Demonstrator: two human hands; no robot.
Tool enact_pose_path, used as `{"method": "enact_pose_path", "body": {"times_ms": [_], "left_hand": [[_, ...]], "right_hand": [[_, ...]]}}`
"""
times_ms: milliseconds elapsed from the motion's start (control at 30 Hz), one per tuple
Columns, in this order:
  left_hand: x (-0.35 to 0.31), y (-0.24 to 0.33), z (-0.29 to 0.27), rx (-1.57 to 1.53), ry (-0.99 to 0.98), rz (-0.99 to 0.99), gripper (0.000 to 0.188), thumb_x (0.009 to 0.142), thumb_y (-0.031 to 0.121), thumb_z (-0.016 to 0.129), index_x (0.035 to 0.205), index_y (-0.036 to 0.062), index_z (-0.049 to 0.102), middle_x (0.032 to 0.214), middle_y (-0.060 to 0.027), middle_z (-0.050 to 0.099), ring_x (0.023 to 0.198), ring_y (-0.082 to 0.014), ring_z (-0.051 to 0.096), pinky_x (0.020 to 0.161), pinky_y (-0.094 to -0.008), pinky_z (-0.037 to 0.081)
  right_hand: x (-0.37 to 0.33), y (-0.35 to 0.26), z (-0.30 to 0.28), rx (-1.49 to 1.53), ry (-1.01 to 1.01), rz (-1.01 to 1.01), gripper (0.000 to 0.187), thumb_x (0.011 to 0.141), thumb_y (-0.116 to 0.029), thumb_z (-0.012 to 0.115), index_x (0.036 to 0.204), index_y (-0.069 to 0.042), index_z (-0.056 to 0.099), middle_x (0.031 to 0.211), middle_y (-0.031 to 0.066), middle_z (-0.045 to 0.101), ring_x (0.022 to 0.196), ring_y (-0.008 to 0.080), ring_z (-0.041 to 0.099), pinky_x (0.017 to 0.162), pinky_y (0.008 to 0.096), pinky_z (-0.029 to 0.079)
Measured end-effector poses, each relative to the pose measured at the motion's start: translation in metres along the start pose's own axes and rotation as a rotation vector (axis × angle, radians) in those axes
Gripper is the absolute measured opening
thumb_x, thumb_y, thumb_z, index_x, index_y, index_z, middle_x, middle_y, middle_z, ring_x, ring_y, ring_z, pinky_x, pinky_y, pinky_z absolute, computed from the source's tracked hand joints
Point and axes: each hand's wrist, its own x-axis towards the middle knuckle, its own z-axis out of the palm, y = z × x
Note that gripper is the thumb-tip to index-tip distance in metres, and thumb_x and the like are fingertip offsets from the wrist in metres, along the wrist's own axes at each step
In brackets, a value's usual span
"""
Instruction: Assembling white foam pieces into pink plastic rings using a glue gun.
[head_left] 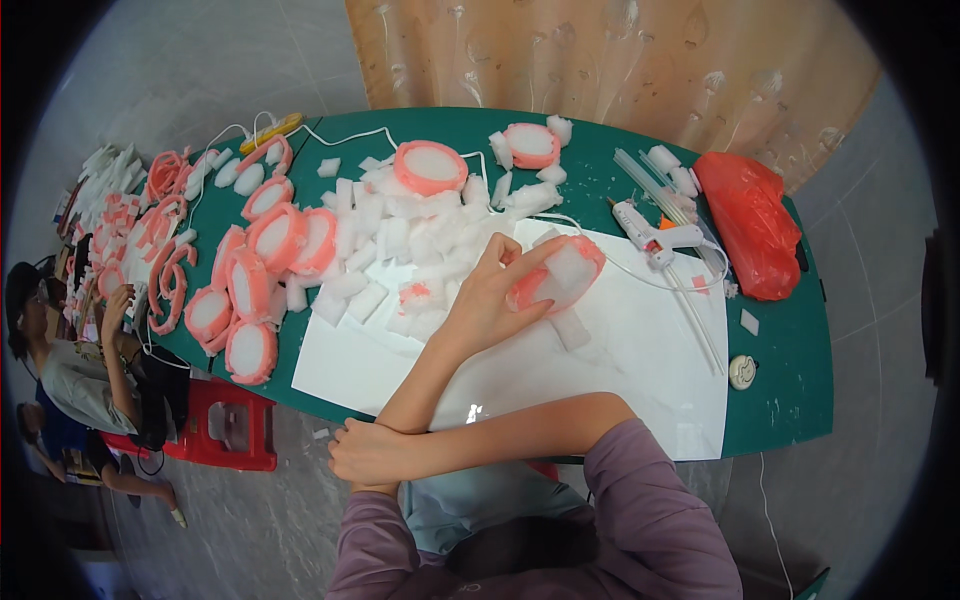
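My left hand reaches over the white sheet, its thumb and a finger on either side of an oval foam piece with a pink rim and white middle. A small white foam block lies on this piece, between those fingers. Another white block rests on the sheet just below it. My right arm crosses in front of my body. My right hand is closed round my left forearm near the table's front edge; its fingertips are partly hidden.
White foam blocks pile up beyond my left hand. Several pink-rimmed pieces crowd the left. On the right are a white glue gun with its cord, clear sticks and a red plastic bag. A co-worker sits at far left.
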Motion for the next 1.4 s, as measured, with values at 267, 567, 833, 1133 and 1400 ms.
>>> {"method": "enact_pose_path", "body": {"times_ms": [267,567,833,1133,1400], "left_hand": [[0.0,-0.002,-0.001,-0.019,0.013,-0.044,0.068,0.064,0.009,0.068,0.128,0.0135,0.043,0.087,-0.0061,0.038,0.081,-0.0188,0.042,0.074,-0.0266,0.039],[0.001,-0.012,0.004,-0.065,0.109,-0.066,0.094,0.06,0.007,0.073,0.138,0.0142,0.021,0.092,-0.0057,0.043,0.08,-0.0143,0.049,0.068,-0.027,0.045],[0.003,-0.013,0.005,-0.261,0.243,-0.306,0.092,0.064,0.004,0.073,0.137,0.0097,0.017,0.09,-0.0088,0.055,0.077,-0.013,0.057,0.065,-0.0236,0.05],[0.013,-0.005,0.001,-0.487,0.461,-0.305,0.076,0.072,0.001,0.067,0.133,0.0077,0.023,0.089,-0.0084,0.057,0.074,-0.0095,0.058,0.064,-0.0218,0.048],[0.044,-0.007,-0.032,-0.389,0.571,-0.319,0.059,0.078,0.008,0.063,0.129,0.0095,0.032,0.088,-0.0044,0.057,0.075,-0.0077,0.056,0.062,-0.0208,0.047]], "right_hand": [[0.0,0.001,0.006,-0.005,0.091,0.006,0.014,0.067,-0.018,0.056,0.065,-0.008,0.066,0.068,0.0064,0.063,0.064,0.0222,0.061,0.051,0.0345,0.041],[0.0,0.001,0.007,0.003,0.092,0.006,0.014,0.068,-0.018,0.056,0.065,-0.009,0.066,0.069,0.0052,0.063,0.064,0.0213,0.061,0.05,0.0343,0.04],[0.004,0.002,0.009,-0.008,0.109,0.016,0.014,0.069,-0.018,0.055,0.065,-0.009,0.066,0.07,0.0039,0.063,0.066,0.0201,0.062,0.05,0.0348,0.04],[0.011,0.004,-0.005,-0.044,-0.004,0.04,0.013,0.07,-0.018,0.053,0.071,-0.009,0.062,0.071,0.0021,0.057,0.07,0.0181,0.054,0.06,0.0316,0.037],[0.013,-0.026,-0.084,-0.03,0.485,-0.08,0.013,0.067,-0.018,0.055,0.07,-0.006,0.057,0.073,0.0036,0.053,0.073,0.0172,0.052,0.064,0.0291,0.036]]}}
